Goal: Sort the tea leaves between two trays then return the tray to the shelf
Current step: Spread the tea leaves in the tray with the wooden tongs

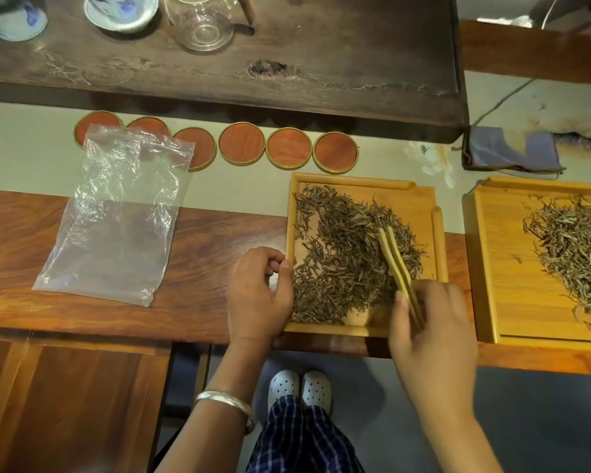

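Observation:
Two light wooden trays lie side by side on the table. The nearer tray [420, 196] holds a spread of dark tea leaves [342, 254]. The right tray [492, 268] holds a paler pile of tea leaves [574, 247] and runs off the frame edge. My right hand [434, 332] grips bamboo tongs [398, 264] whose tips rest in the dark leaves. My left hand [258, 295] sits at the nearer tray's left edge, thumb on the rim, fingers curled and holding nothing that I can see.
A clear plastic bag [116, 213] lies to the left. Several round wooden coasters [289, 146] line up behind the trays. A dark tea board [355, 46] at the back carries a glass pitcher [203, 22] and porcelain cups [120, 10]. A folded cloth [512, 150] sits back right.

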{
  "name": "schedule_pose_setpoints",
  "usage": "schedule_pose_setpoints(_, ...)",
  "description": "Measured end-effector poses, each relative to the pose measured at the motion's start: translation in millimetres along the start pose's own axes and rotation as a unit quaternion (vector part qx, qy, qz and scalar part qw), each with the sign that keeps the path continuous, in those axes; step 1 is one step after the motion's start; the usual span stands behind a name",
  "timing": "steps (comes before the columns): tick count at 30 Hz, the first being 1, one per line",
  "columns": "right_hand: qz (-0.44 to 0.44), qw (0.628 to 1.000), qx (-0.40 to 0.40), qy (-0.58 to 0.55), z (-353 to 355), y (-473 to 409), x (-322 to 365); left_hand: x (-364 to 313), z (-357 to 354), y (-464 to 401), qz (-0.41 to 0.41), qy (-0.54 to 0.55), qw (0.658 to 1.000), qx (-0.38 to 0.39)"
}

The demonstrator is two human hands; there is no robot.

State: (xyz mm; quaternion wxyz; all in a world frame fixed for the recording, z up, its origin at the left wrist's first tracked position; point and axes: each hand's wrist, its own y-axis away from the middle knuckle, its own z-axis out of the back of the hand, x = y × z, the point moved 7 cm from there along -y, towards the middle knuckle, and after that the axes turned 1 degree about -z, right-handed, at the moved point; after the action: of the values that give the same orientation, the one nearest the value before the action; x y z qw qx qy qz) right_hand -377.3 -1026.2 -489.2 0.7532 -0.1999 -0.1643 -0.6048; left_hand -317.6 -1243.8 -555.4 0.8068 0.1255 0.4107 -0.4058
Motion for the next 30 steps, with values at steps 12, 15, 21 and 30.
schedule_pose_setpoints(12,0.027,0.999,0.015,-0.023,-22,3,15,-2,1,-1,-0.006,-0.004,1.000,-0.003)
schedule_pose_setpoints(15,0.032,0.999,0.021,-0.011,-28,3,24,-3,1,0,-0.009,-0.003,1.000,-0.005)
schedule_pose_setpoints(21,0.038,0.999,-0.011,-0.011,-31,-9,37,-4,1,-1,-0.011,-0.002,1.000,-0.006)
schedule_pose_setpoints(30,0.076,0.997,0.002,0.018,-42,-5,51,0,-1,0,-0.010,-0.002,1.000,-0.004)
